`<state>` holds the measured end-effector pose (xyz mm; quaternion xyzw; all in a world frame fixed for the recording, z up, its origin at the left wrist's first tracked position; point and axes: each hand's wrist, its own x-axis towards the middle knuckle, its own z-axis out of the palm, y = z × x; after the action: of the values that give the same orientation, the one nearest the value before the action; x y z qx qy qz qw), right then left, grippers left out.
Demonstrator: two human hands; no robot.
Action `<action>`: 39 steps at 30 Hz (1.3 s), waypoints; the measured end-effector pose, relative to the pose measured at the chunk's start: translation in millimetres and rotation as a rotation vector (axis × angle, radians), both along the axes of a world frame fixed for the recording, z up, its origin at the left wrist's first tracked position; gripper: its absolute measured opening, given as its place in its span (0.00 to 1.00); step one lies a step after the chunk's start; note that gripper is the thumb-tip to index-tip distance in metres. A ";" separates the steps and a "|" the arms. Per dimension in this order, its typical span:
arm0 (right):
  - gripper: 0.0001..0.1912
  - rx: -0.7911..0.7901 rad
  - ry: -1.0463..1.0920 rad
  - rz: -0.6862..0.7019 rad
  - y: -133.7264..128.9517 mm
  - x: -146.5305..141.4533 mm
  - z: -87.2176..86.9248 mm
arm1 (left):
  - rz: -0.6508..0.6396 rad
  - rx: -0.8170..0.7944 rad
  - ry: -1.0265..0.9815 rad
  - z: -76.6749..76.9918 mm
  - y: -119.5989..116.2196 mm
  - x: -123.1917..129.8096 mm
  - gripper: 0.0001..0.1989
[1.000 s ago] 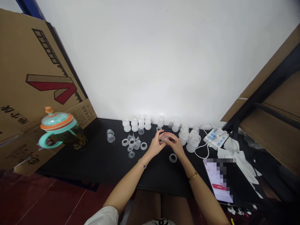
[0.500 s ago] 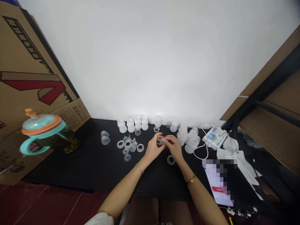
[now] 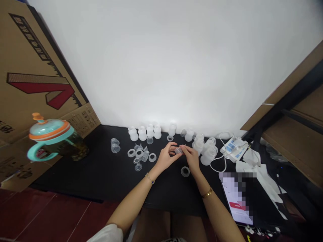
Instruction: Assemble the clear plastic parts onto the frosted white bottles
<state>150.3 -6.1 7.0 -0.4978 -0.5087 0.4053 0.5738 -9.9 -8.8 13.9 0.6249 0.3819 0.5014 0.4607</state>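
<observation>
Between the fingertips of both hands is a small clear bottle part (image 3: 178,150), with what looks like a thin tip jutting out near the right fingers. My left hand (image 3: 166,157) pinches it from the left. My right hand (image 3: 191,158) grips its other side, thumb and fingers closed. On the black table just below the right hand lies a translucent ring (image 3: 185,171). Several clear rings and pointed pieces (image 3: 138,153) are grouped left of my hands. Behind them, small white bottles (image 3: 142,133) stand along the wall, and capped bottles (image 3: 209,155) stand right of my right hand.
Two clear domed caps (image 3: 115,148) lie at the left. A large teal-handled jug (image 3: 54,139) stands beside a cardboard box (image 3: 30,101). On the right are a power strip with a white cord (image 3: 233,149), crumpled white paper (image 3: 267,178) and a tablet (image 3: 236,198).
The clear part has been turned between my fingers, so it now shows from the side with its thin tip. The camera view has shifted slightly.
</observation>
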 end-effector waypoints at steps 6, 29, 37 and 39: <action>0.21 -0.003 0.022 -0.057 0.0 -0.4 -1.2 | -0.098 -0.076 -0.175 -4.9 3.0 0.1 0.27; 0.13 0.215 -0.309 -0.057 -3.9 2.3 5.3 | -0.027 0.001 0.087 -10.4 4.1 1.8 0.19; 0.15 0.252 -0.532 -0.008 1.7 3.1 -2.8 | 0.191 0.252 0.581 -31.4 4.7 6.6 0.19; 0.15 0.237 -0.549 -0.012 3.2 3.8 -5.7 | 0.191 0.259 0.619 -33.9 5.9 6.0 0.19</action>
<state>154.2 -2.9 1.3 -0.5212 -0.6859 0.1899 0.4710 -3.8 -2.9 -19.9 0.7618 0.4936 0.3735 0.1910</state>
